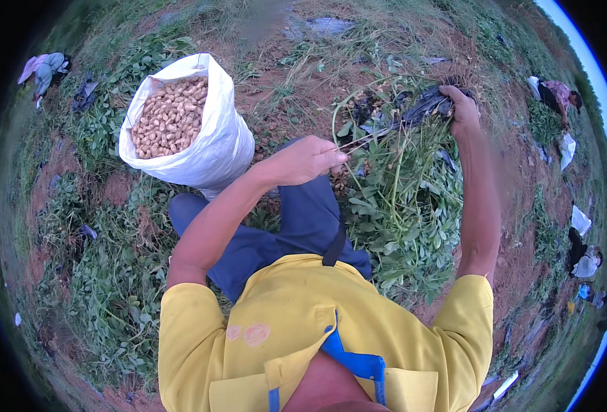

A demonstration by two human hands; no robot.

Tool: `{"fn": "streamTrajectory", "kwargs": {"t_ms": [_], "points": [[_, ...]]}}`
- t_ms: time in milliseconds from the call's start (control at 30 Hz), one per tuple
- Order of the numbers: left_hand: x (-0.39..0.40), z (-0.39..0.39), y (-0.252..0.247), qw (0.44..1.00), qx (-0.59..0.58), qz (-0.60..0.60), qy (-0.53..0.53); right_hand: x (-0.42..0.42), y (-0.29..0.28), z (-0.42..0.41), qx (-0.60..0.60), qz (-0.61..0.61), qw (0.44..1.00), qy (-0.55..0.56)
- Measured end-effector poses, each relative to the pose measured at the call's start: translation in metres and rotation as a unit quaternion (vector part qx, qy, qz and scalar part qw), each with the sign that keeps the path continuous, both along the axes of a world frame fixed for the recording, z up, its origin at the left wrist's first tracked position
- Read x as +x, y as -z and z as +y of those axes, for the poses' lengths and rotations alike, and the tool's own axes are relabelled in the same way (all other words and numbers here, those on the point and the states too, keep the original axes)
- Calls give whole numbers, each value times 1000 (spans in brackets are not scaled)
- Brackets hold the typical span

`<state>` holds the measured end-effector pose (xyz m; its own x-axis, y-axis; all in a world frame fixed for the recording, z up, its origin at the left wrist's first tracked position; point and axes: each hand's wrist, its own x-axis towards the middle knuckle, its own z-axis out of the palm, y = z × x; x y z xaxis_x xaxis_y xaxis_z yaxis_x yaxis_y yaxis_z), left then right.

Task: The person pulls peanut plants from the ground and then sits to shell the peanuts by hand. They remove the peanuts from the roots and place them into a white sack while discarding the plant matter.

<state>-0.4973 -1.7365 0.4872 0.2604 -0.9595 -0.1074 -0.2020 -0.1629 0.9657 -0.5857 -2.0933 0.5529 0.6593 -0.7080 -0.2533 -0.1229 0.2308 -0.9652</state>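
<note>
My left hand (pixel 320 160) pinches thin plant stems that stretch rightward over the uprooted peanut plants. My right hand (pixel 462 109) grips a crumpled piece of black plastic film (pixel 427 109) at the upper right of the pile. Green leafy peanut plants (pixel 406 221) lie beside my right leg, with some pods and roots among them near the film. A white woven sack (pixel 231 141), its mouth rolled open, stands left of my left hand, full nearly to the rim with peanuts in their shells (pixel 172 116).
Plants and reddish soil (pixel 267 67) surround me. Another person (pixel 560 98) bends at the far right near a white sack (pixel 567 151); a further person (pixel 586 262) is lower right, and one more (pixel 50 69) at the far upper left. Film scraps (pixel 84 92) lie about.
</note>
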Motion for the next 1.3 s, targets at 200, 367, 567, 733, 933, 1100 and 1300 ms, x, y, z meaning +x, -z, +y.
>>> {"fn": "streamTrajectory", "kwargs": {"t_ms": [200,367,567,733,933,1100,1300], "points": [[-12,19,-16,970,46,-236,45,0,43,-31,-63,52,996,47],[59,123,-3,944,137,-244,-173,-53,17,-87,-39,5,987,154],[147,200,14,724,127,-575,-358,-37,-4,-35,-12,3,996,88],[45,52,-37,938,-56,-248,-236,-4,30,6,-50,41,995,75],[-21,-102,4,930,-201,-213,-220,32,55,66,-59,42,997,18],[-14,-112,3,964,-86,-106,-229,30,56,100,-75,0,997,-4],[-4,-97,2,956,-120,-129,-233,35,42,122,-102,2,994,-38]]}}
